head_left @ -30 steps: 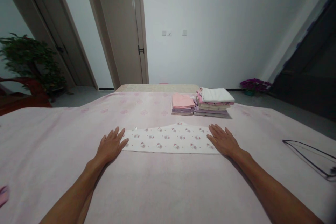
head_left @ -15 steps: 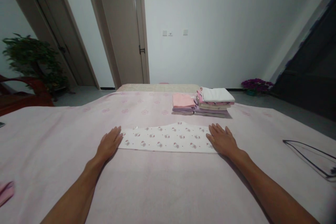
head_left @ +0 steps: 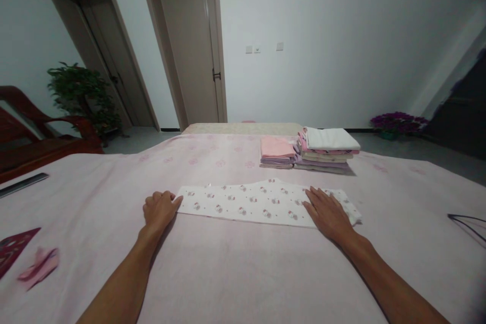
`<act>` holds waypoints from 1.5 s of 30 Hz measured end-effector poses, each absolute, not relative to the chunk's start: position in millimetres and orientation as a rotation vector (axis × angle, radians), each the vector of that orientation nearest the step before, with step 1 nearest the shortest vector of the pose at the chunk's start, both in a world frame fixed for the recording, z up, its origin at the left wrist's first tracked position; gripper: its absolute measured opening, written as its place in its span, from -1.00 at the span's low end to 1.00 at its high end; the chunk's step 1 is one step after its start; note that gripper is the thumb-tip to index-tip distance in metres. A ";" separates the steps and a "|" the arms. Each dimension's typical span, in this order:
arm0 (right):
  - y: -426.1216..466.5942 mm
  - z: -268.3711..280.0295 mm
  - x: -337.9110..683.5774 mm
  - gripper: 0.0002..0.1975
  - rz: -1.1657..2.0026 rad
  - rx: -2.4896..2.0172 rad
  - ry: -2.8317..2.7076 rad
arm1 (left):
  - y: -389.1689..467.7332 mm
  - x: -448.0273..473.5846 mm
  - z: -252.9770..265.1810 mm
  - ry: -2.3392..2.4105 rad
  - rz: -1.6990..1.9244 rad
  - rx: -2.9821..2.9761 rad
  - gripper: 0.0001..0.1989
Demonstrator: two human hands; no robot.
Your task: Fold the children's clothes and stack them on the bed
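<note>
A pair of white pants point(head_left: 250, 202) with a small printed character pattern lies folded in a long strip across the bed, a blunt point sticking out of its far edge. At its left end is my left hand point(head_left: 160, 208), fingers curled in and thumb against the cloth edge; the fingertips are partly hidden. My right hand point(head_left: 329, 212) rests flat on the strip near its right end, fingers stretched out. Past that hand, the slightly rumpled right end of the pants shows.
Beyond the pants stand a pink-topped folded stack point(head_left: 277, 148) and a taller white-topped stack point(head_left: 330, 139). To the left lie a pink cloth scrap point(head_left: 40, 267), a dark red flat item point(head_left: 17, 249) and a dark slim object point(head_left: 25, 184). A black wire loop point(head_left: 467, 220) is at right.
The view has turned left. My left hand's fingers have gone from flat to curled. My right hand has shifted inward along the pants, uncovering their right end.
</note>
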State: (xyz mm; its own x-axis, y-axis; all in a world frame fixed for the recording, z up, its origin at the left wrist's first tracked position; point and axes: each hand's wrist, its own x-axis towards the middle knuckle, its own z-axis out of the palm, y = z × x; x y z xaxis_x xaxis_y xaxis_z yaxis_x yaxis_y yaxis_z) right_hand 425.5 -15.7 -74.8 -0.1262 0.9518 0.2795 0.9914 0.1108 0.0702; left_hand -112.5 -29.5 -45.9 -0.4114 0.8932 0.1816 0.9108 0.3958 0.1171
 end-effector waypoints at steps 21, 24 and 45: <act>-23.8 -69.8 420.9 -0.51 -0.346 -1.905 -2.187 | -54.9 -18.2 -20.9 -2.206 -0.930 -2.561 -0.62; -24.4 -69.7 419.4 -0.52 -0.380 -1.901 -2.205 | -55.2 -31.4 -20.7 -2.243 -0.835 -2.539 -0.65; -55.9 -18.2 236.2 -0.62 1.513 -1.121 -1.398 | -84.3 13.9 -21.3 -1.820 -1.585 -2.513 -0.82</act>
State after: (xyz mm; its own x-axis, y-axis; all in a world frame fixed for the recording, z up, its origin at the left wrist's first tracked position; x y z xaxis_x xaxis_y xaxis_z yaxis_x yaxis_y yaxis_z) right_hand 236.2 -55.9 -18.2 -0.3109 0.9454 -0.0978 0.0229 -0.0955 -0.9952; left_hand 13.9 -84.3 -21.3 0.0685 0.8843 0.4618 0.5789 -0.4122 0.7035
